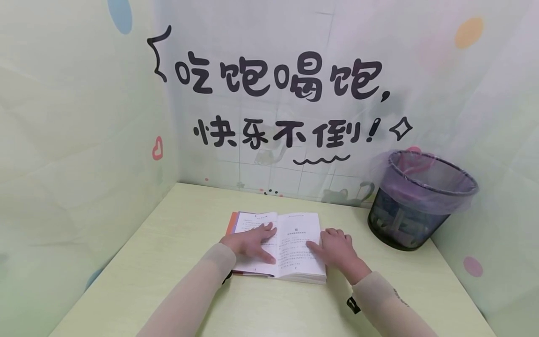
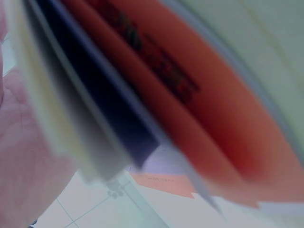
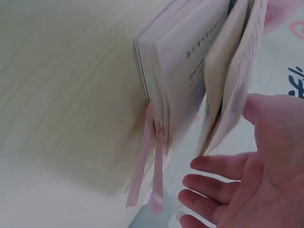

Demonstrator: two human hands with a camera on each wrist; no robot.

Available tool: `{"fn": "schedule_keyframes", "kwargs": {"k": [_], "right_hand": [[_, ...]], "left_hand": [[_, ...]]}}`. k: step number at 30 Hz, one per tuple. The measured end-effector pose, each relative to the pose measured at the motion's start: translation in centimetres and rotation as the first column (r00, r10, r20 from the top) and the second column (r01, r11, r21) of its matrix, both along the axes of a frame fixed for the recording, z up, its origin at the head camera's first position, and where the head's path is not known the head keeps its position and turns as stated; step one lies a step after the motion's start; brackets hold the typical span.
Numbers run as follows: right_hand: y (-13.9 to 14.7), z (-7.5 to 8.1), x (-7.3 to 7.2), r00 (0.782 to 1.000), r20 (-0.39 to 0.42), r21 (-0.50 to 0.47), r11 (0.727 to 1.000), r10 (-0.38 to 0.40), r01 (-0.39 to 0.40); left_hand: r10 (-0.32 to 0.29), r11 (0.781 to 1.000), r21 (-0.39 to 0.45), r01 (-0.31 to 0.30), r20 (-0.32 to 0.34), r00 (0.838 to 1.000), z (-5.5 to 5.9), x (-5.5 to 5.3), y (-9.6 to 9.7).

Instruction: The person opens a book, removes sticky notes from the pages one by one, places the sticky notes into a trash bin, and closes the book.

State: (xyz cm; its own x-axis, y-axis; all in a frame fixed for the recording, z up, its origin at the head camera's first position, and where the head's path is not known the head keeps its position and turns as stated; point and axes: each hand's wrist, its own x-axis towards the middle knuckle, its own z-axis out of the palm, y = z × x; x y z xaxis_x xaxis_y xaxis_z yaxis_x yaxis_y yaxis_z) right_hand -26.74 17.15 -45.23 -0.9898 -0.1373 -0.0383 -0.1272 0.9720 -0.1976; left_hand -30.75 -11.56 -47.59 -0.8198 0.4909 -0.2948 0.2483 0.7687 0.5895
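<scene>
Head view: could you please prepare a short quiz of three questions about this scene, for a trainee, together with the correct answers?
1. True or false: in the head view, the book lies open on the table.
2. Multiple choice: what colour is the liner in the bin?
A) Green
B) Purple
C) Yellow
3. Short answer: in the head view, which hand is nearer to the bin, and at which edge of the book is it?

Key:
1. True.
2. B.
3. The right hand; it is at the book's right edge, with its thumb over the right page.
</scene>
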Motion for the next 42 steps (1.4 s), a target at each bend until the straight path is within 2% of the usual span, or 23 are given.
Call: {"fn": "schedule_keyframes", "kwargs": {"k": [7, 12, 18, 26, 32, 37, 40, 42], "right_hand": [[-0.6, -0.8, -0.1, 0.998, 0.008, 0.015, 0.998, -0.058, 0.057], [-0.7, -1.0, -0.3, 0.998, -0.029, -0.014, 0.999, -0.053, 0.052], [-0.7, 0.0, -0.2, 0.993, -0.106, -0.150, 0.988, -0.055, 0.038], [-1.2, 1.0, -0.2, 0.984, -0.174, -0.319, 0.947, -0.027, -0.031], [-1.5, 0.7, -0.1, 0.986, -0.157, -0.465, 0.885, -0.058, -0.022], [-1.4, 0.0, -0.2, 0.989, -0.134, -0.557, 0.830, -0.054, -0.030], [-1.4, -0.1, 0.1, 0.992, -0.123, -0.625, 0.776, 0.006, -0.082], [-1.5, -0.1, 0.2, 0.991, -0.117, -0.682, 0.721, 0.058, -0.123]], "left_hand": [[0.001, 1.000, -0.010, -0.001, 0.003, 1.000, -0.2, -0.2, 0.0], [-0.008, 1.000, -0.003, 0.008, -0.003, 1.000, -0.1, -0.3, -0.1], [-0.018, 1.000, -0.005, 0.018, -0.014, 1.000, 0.2, 0.0, -0.1], [-0.012, 1.000, -0.005, 0.012, -0.032, 0.999, 0.5, 0.5, -0.3], [-0.022, 1.000, 0.011, 0.022, -0.069, 0.997, 0.8, 0.6, -0.8], [0.015, 0.999, -0.040, -0.019, -0.092, 0.996, 0.7, 0.5, -1.7], [0.042, 0.996, -0.069, -0.049, -0.093, 0.995, 0.3, 0.2, -2.7], [0.057, 0.995, -0.077, -0.064, -0.089, 0.994, 0.1, 0.1, -3.5]]}}
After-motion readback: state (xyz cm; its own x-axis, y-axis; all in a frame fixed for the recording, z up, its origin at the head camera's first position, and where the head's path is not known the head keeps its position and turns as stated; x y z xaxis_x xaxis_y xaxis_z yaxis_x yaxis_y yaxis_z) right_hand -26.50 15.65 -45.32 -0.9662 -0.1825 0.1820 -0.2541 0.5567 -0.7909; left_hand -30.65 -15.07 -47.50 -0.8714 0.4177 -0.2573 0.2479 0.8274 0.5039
